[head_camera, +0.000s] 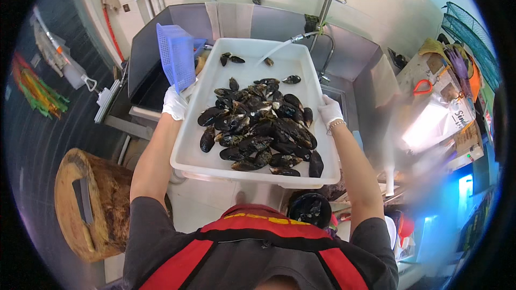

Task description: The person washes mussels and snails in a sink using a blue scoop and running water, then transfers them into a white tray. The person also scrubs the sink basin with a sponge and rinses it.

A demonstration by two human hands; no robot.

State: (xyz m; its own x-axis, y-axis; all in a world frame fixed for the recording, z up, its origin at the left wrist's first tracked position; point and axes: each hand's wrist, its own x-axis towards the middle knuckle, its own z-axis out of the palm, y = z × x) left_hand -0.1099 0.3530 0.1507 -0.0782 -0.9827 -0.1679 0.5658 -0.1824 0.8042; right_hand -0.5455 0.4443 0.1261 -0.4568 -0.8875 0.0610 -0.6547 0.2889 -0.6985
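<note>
A large white plastic tub [207, 66] lies before me over a metal sink, its front end jutting towards me. Dark mussels [262, 121] are heaped in its near half, with a few lying apart at the far end. My left hand [175, 104], in a white glove, grips the tub's left side; its fingertips are partly hidden. Right by those fingers, a blue perforated plastic basket [175, 56] stands steeply tilted. My right hand [330, 111], also gloved, holds the tub's right rim. From a tap, a pale hose [276, 50] reaches over the tub's far right corner.
A wooden chopping block [92, 205] with a cleaver [83, 199] on it stands at lower left. Beneath the tub's near right corner is a black bucket [309, 209]. A cluttered worktop at right bears red-handled scissors [423, 87] and a purple glove [459, 66].
</note>
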